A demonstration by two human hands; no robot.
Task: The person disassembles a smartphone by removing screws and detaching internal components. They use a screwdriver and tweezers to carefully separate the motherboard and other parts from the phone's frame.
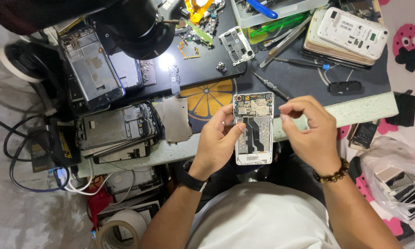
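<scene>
The opened white phone with its back cover off point(253, 129) is up in the air, just above the near edge of the table point(364, 108), in front of the person's white shirt. The left hand point(215, 143) holds it by its left side, with the grip pressed on the edge and the thumb lying on the open face. The right hand point(311, 131) is just beside the phone's right edge. Its fingertips are pinched together, but I cannot tell if something tiny is in them.

I think the phone could slip, because only one hand holds it and only by the side. A tiny screw could also drop and get lost in the mess below.

The phone looks bare inside. There is a green board with small silver parts at the top and a black flat strip running down the middle.

A thin screwdriver point(269, 85) lies on the dark mat nearby. Farther left is a stack of taken-apart phone frames point(115, 129). A black microscope point(140, 27) stands over the mat, well apart from the hands.
</scene>
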